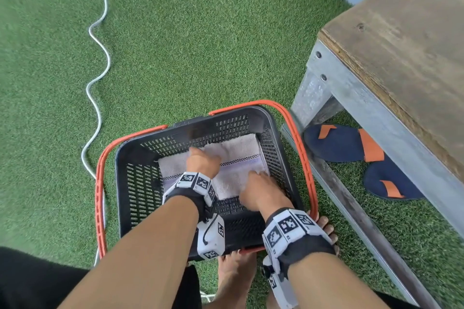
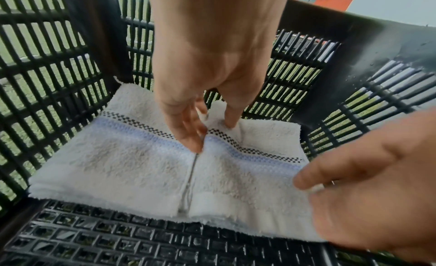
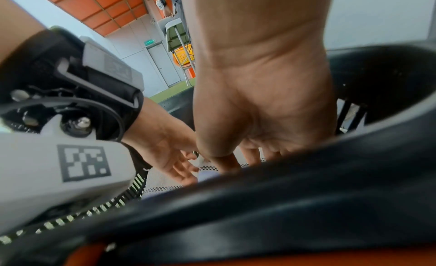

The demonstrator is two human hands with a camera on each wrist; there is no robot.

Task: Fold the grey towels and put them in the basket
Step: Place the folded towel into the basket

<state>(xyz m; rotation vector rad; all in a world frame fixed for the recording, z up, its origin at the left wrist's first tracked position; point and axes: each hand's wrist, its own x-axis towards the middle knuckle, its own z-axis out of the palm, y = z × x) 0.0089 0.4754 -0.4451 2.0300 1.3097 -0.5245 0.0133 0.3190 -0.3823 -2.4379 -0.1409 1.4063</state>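
- We read no brand; our wristbands [image 1: 197, 182] carry only black-and-white square codes
- The black slotted plastic basket [image 1: 140, 183] holds a folded pale grey towel [image 2: 122, 169]
- Our left hand [image 2: 207, 68] and right hand [image 1: 261, 190] rest relaxed fingers [image 2: 188, 137] on it, gripping nothing

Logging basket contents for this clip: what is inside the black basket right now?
Inside the basket lies a folded towel, flat on the mesh floor, with the left hand and right hand on it. Whether another towel lies beneath is hidden.

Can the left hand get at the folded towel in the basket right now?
Probably yes: the left hand is already inside the open-topped basket, fingertips on the towel, nothing lying over it.
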